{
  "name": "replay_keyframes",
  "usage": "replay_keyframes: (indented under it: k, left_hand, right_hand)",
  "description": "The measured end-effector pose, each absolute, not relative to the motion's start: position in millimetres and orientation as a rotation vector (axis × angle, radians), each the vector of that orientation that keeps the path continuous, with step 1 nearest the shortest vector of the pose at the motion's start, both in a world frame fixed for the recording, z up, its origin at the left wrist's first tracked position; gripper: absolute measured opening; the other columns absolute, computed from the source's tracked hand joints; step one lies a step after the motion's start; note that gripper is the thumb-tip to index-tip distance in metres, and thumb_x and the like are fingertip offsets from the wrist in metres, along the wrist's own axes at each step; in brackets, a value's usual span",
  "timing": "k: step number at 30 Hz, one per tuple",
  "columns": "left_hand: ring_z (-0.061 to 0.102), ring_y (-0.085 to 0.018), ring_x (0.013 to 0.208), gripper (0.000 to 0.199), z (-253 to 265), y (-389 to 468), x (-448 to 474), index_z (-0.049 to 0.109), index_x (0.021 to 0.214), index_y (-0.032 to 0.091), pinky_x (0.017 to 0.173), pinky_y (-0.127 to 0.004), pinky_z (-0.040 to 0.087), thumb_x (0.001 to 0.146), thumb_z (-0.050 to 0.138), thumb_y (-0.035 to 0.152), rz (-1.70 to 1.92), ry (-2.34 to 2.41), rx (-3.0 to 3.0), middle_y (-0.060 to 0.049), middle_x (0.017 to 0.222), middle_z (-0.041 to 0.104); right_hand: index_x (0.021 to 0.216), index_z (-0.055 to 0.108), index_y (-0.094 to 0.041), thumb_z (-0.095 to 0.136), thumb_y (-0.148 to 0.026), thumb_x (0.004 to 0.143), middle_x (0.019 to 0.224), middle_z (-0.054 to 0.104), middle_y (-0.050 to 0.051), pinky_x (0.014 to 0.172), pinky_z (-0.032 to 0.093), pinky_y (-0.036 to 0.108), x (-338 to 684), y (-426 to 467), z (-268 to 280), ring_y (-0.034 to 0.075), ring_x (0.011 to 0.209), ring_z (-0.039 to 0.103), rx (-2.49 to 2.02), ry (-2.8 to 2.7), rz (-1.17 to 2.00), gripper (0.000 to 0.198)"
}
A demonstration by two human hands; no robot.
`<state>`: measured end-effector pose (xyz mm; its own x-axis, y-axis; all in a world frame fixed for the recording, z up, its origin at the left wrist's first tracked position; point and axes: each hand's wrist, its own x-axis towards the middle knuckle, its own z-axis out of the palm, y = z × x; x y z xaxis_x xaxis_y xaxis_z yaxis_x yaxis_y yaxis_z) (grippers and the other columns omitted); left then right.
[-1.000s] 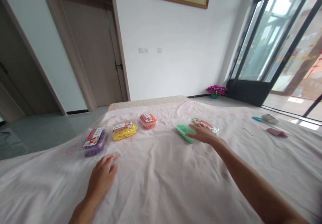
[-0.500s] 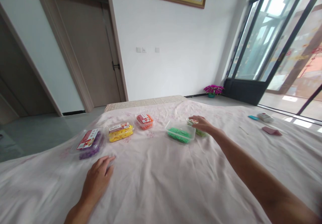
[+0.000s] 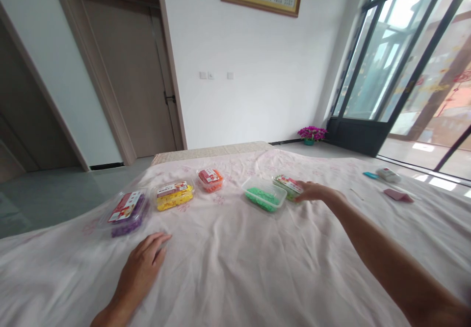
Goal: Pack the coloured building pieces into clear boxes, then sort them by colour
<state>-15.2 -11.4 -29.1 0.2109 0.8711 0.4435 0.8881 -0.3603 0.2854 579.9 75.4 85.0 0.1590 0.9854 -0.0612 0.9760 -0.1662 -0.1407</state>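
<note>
The right hand (image 3: 314, 191) touches the pale-green tub (image 3: 289, 184), grip unclear from here; the left hand (image 3: 143, 257), fingers apart, lies on cloth (image 3: 228, 268).

The scene is viewed from the person's head, with the camera faced forward and down across the pale cloth (image 3: 228, 278) in the lower half. The left hand (image 3: 144, 256) and right hand (image 3: 312, 191) are seen from above, nearer than the white wall (image 3: 257, 104) at upper centre.
</note>
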Motion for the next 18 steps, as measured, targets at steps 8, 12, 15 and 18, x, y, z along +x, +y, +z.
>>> replay_keyframes:
  k: [8,12,15,18]
  left_hand:
    - [0.06,-0.02,0.111,0.032,-27.3,-12.9,-13.0,0.065,0.111,0.024,0.1,-0.038,0.046,0.087,0.044,0.027,-0.863,-1.784,-2.403,-0.004,0.116,0.065]
    - [0.059,-0.02,0.112,0.033,-23.6,-14.0,-12.0,0.065,0.112,0.024,0.101,-0.038,0.046,0.088,0.043,0.027,-0.857,-1.815,-2.413,-0.004,0.117,0.065]
    - [0.058,-0.021,0.113,0.033,-22.7,-13.4,-11.8,0.065,0.112,0.023,0.101,-0.039,0.045,0.088,0.043,0.027,-0.848,-1.827,-2.422,-0.005,0.117,0.064]
    - [0.058,-0.021,0.112,0.033,-22.7,-12.8,-11.3,0.065,0.112,0.023,0.102,-0.04,0.044,0.088,0.043,0.026,-0.858,-1.836,-2.429,-0.005,0.117,0.064]
  right_hand:
    - [0.133,0.056,-0.028,0.072,-0.032,0.056,0.135,0.055,0.007,0.101,0.04,0.041,551.2,94.8,89.7,0.035,0.127,0.046,-1.985,-2.135,0.455,0.079]
    - [0.141,0.047,-0.027,0.062,-0.028,0.057,0.149,0.039,0.005,0.109,0.032,0.042,540.8,104.4,103.9,0.033,0.137,0.033,-1.876,-2.188,0.725,0.085]
    - [0.14,0.047,-0.027,0.056,-0.032,0.066,0.147,0.044,0.003,0.11,0.031,0.042,524.0,98.5,116.2,0.031,0.136,0.035,-1.833,-2.163,0.806,0.075]
    - [0.143,0.043,-0.029,0.059,-0.046,0.072,0.148,0.041,0.006,0.113,0.021,0.05,485.2,84.9,111.3,0.037,0.139,0.027,-1.953,-2.181,0.467,0.075]
